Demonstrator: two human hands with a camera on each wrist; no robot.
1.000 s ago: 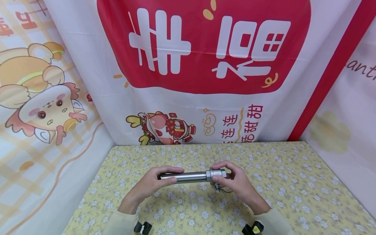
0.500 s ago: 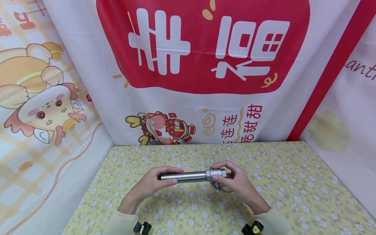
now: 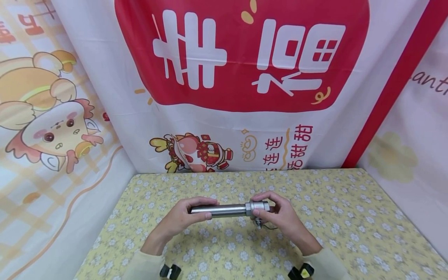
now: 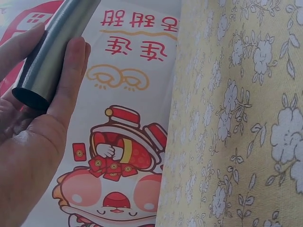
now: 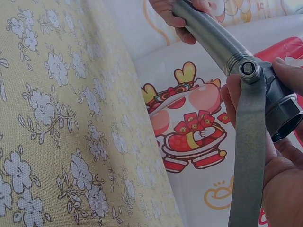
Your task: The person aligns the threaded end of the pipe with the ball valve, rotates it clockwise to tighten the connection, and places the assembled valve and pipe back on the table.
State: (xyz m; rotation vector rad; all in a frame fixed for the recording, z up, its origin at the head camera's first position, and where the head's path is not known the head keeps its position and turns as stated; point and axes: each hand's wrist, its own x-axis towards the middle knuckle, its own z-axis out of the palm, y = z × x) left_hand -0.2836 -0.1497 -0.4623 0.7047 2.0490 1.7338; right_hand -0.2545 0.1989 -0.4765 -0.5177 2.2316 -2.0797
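A straight steel pipe lies level across both hands above the table. My left hand grips its left end between thumb and fingers; the open pipe mouth faces the palm in the left wrist view. On the pipe's right end sits a metal ball valve, held by my right hand with fingers over the top and thumb on the near side. Threads show where pipe and valve meet. From the valve's nut a flat lever handle extends toward the bottom of the right wrist view. Fingers partly hide the valve body.
Beneath the hands is a table with a yellow floral cloth. A white and red printed fabric wall rises at its back edge, with more printed fabric on the left and right.
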